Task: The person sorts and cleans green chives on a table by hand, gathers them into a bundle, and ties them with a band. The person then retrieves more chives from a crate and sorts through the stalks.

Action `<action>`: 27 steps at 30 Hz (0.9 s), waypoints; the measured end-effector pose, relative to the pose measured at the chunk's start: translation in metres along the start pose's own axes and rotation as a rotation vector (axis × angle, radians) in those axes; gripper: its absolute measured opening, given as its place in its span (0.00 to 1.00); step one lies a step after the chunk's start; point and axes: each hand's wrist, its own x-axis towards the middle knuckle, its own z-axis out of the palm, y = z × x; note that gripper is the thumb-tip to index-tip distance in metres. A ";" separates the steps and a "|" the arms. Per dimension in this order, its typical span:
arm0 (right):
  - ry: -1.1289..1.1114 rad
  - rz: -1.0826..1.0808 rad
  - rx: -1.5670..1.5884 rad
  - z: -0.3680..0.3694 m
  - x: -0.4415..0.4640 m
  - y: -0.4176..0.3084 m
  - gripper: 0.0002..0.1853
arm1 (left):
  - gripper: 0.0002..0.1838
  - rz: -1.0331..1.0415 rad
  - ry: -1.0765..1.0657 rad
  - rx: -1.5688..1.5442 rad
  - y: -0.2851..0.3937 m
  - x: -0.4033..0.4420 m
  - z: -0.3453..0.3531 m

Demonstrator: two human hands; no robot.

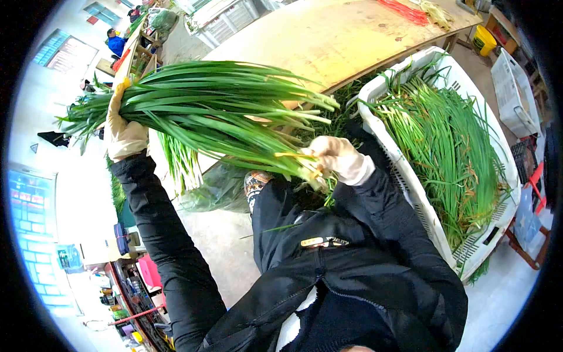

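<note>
A large bunch of Chinese chives [211, 94] is held up in front of me, leafy tips to the left and pale stem ends to the right. My left hand [124, 132], in a light glove, is closed around the leafy part near the tips. At the stem end, my right hand [341, 158], also gloved, is closed in a pinch on a few yellowish stems at the lower edge of the bunch. Its fingertips are partly hidden by the stems. More chives [182, 164] hang at the table edge below the bunch.
A white plastic crate [370, 117] full of loose chives [451, 158] stands at my right. The wooden table [281, 44] carries red ties [404, 10] at its far end. Beyond are a yellow bucket [484, 41], another white crate [516, 94] and a person in blue [116, 44].
</note>
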 end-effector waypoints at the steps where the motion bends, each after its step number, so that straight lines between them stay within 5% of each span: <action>1: -0.056 -0.020 0.059 0.003 -0.006 -0.007 0.10 | 0.15 0.144 -0.064 0.219 -0.001 -0.011 -0.004; 5: -0.258 0.062 0.023 -0.007 -0.037 -0.021 0.05 | 0.14 0.176 -0.070 0.251 0.013 -0.009 -0.027; 7: -0.417 -0.066 -0.034 -0.012 -0.049 -0.022 0.04 | 0.16 0.489 -0.061 0.573 0.010 -0.008 -0.044; 8: -0.387 0.113 -0.048 -0.012 -0.059 -0.036 0.04 | 0.21 0.487 -0.177 0.887 0.015 -0.016 -0.045; 9: -0.276 0.314 0.006 -0.017 -0.069 -0.038 0.05 | 0.21 0.486 -0.175 0.889 0.015 -0.019 -0.043; 11: 0.080 0.481 -0.480 -0.012 -0.066 -0.041 0.08 | 0.28 0.647 -0.180 0.813 0.009 -0.025 -0.039; 13: 0.069 0.098 -0.849 -0.011 -0.051 -0.029 0.14 | 0.29 0.633 -0.127 0.851 0.011 -0.024 -0.035; 15: -0.025 -0.048 -0.916 -0.005 -0.033 -0.018 0.17 | 0.30 0.593 -0.122 0.748 0.009 -0.023 -0.033; 18: -0.038 -0.079 -1.034 0.028 -0.008 -0.011 0.36 | 0.26 0.697 -0.141 0.872 0.006 -0.021 -0.033; 21: 0.034 0.029 -1.481 0.039 0.009 0.016 0.35 | 0.18 0.541 -0.152 0.701 0.010 -0.018 -0.031; 23: 0.052 0.006 -1.156 0.030 0.021 0.033 0.19 | 0.15 0.491 -0.131 0.679 0.010 -0.021 -0.027; 25: 0.069 0.059 -0.750 0.024 0.023 0.045 0.13 | 0.17 0.419 -0.093 0.530 0.008 -0.022 -0.023; 27: 0.048 0.180 -0.761 0.027 0.026 0.035 0.12 | 0.19 0.535 -0.124 0.770 0.004 -0.026 -0.024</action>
